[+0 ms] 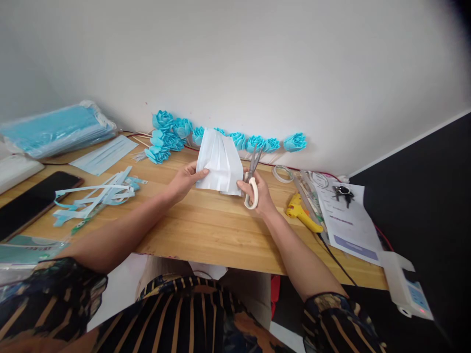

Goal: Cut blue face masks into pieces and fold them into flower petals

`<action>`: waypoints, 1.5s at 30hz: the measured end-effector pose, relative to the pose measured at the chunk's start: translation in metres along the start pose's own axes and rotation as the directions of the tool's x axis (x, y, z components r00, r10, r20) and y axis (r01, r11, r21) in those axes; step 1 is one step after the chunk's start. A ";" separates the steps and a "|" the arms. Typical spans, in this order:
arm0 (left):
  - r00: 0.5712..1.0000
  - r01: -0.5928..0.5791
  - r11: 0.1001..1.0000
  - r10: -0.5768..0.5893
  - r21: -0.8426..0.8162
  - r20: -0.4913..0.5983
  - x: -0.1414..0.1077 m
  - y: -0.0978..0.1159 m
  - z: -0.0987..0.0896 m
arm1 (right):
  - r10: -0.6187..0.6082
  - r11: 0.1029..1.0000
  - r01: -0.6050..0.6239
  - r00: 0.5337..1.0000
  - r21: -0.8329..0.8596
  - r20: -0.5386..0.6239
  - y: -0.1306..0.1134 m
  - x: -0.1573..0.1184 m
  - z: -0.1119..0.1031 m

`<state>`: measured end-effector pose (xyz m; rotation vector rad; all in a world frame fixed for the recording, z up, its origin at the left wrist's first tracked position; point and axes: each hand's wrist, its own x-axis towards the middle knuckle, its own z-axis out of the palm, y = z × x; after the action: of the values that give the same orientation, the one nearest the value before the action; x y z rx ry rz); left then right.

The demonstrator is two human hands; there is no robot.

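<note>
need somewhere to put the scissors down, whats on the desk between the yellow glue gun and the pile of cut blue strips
In the head view, mostly bare wood of the desk between the glue gun and the strips; only the person's forearms cross above it.

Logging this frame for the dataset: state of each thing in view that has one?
white mask: held up, pleats partly spread
left hand: pinching the mask's left edge
right hand: gripping scissors, thumb on the mask's right corner
scissors: blades nearly shut, pointing up
blue paper roses: finished, lined along the wall
blue strips: cut, loose pile
phone: screen dark
glue gun: lying on its side
tape roll: flat
</note>
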<state>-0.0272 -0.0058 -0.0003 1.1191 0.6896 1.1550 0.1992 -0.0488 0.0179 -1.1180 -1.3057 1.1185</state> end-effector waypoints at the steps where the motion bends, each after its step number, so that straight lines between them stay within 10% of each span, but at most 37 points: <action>1: 1.000 0.012 1.000 -0.012 -0.001 0.020 -0.001 0.000 0.001 | 0.006 1.000 -0.006 1.000 0.018 0.023 0.000 0.000 -0.001; 13: 0.910 0.164 0.957 -0.241 0.240 0.338 -0.015 0.012 0.013 | 0.047 0.979 -0.028 0.995 0.202 -0.091 -0.001 0.004 -0.005; 29: 0.993 0.094 0.977 -0.106 0.193 0.050 -0.012 0.007 0.016 | 0.054 0.995 -0.053 0.998 0.081 -0.015 0.005 -0.002 0.007; 45: 0.997 0.053 0.988 -0.062 0.147 0.055 -0.008 0.005 0.010 | 0.164 0.973 -0.183 0.976 0.138 0.141 0.001 -0.003 0.006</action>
<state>-0.0221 -0.0165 0.0066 1.2436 0.7649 1.0308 0.1933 -0.0518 0.0164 -1.0776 -1.2157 1.4157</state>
